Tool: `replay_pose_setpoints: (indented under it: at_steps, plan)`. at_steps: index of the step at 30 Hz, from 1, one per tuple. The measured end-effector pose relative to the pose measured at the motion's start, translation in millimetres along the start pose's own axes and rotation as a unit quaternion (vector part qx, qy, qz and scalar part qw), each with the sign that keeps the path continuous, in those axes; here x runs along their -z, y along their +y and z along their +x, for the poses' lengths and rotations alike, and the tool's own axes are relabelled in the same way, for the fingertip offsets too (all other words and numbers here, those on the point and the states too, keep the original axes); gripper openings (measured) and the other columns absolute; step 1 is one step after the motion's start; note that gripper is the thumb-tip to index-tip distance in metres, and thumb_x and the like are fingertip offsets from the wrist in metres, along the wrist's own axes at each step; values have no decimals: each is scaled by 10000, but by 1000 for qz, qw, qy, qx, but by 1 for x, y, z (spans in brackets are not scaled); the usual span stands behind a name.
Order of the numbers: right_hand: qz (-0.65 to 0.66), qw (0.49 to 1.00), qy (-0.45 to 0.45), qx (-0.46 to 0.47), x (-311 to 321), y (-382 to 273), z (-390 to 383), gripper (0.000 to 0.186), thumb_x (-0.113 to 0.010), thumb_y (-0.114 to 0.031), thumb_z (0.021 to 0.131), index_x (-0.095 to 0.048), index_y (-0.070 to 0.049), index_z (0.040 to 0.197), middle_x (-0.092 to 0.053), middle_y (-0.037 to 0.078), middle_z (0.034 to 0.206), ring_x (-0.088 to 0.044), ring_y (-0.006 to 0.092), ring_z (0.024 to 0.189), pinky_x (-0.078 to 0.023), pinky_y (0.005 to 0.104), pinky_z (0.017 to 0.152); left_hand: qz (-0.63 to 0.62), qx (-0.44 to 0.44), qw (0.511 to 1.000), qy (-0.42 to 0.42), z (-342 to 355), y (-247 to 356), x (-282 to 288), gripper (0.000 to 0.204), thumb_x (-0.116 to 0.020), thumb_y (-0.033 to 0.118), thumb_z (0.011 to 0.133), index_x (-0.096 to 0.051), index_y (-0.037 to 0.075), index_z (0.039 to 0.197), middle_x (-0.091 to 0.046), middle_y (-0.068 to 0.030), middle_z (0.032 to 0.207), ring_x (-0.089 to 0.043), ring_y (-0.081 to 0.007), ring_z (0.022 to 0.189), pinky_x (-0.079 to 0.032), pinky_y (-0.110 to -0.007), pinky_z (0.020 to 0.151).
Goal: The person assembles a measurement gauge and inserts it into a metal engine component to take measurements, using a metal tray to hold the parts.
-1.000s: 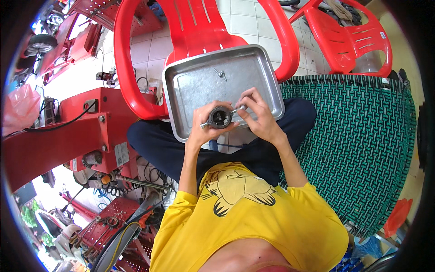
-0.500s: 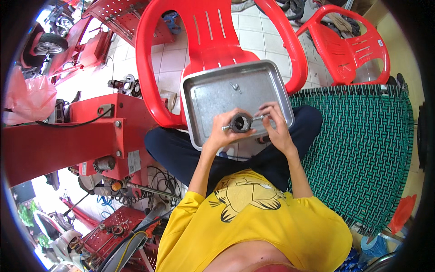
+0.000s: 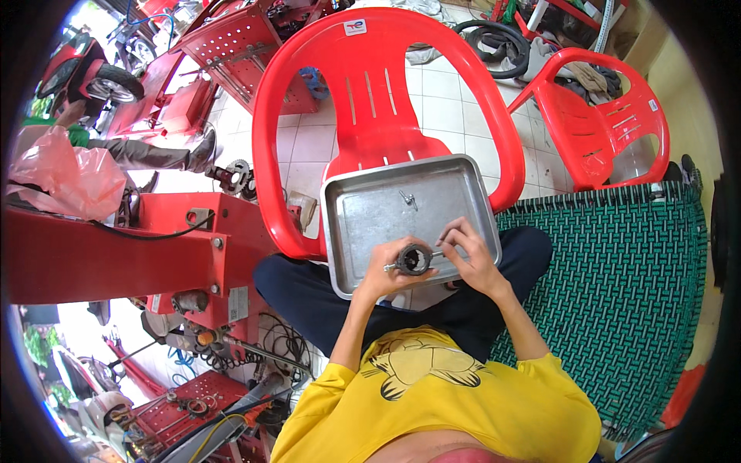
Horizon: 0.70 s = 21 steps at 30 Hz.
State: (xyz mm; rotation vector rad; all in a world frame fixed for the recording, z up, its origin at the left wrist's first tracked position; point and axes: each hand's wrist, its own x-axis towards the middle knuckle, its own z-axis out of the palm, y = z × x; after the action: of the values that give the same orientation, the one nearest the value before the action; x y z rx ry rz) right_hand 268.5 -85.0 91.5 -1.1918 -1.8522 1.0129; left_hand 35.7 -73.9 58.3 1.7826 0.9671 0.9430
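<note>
My left hand [image 3: 384, 268] is wrapped round a dark metal ring-shaped part [image 3: 414, 259], its round opening facing up, with a silver bolt [image 3: 390, 267] sticking out on the left. My right hand [image 3: 471, 261] is closed at a second bolt [image 3: 437, 254] on the part's right, thumb and fingers on it. Both hands are over the near half of a steel tray [image 3: 336, 212], which rests at the front of a red plastic chair [image 3: 370, 143]. A few small silver pieces [image 3: 409, 199] lie in the tray, beyond my hands.
A red metal machine [image 3: 116, 266] and a pink plastic bag [image 3: 65, 174] are on the left, near another person's leg [image 3: 154, 154] and a motorbike [image 3: 108, 85]. A green woven mat [image 3: 617, 301] is at my right, a second red chair [image 3: 579, 123] behind it.
The view has tilted upward, so tray, hands and chair appear lower in the picture. Another person's leg has appeared at the left. My hands remain on the part and its bolt.
</note>
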Motion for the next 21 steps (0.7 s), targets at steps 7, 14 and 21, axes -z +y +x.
replay_pose_setpoints:
  at_steps: [7,14,21]
  plan:
    - [49,998,35,-1,-4,3,3,178,-784,-89,951,-666,-8,1057,-568,111,1181,-629,241,1056,-575,348,860,-2,41,999,18,0,1,3,401,-956,250,764,-733,91,1056,-761,-90,908,-749,-249,792,-585,-355,751]
    - [-2,1000,28,-11,-14,3,0,164,-763,-151,982,-682,-11,1004,-568,106,1164,-629,245,1023,-553,345,878,-20,19,1000,-7,-3,-11,11,394,-954,259,766,-727,97,1044,-764,-85,911,-748,-245,768,-580,-357,723]
    - [-4,997,78,-29,-18,-12,-1,156,-748,-143,990,-678,-9,1028,-585,111,1137,-641,250,1023,-544,351,853,-36,6,999,-5,0,-14,17,392,-963,221,745,-727,82,1026,-757,-74,882,-733,-216,760,-578,-336,734]
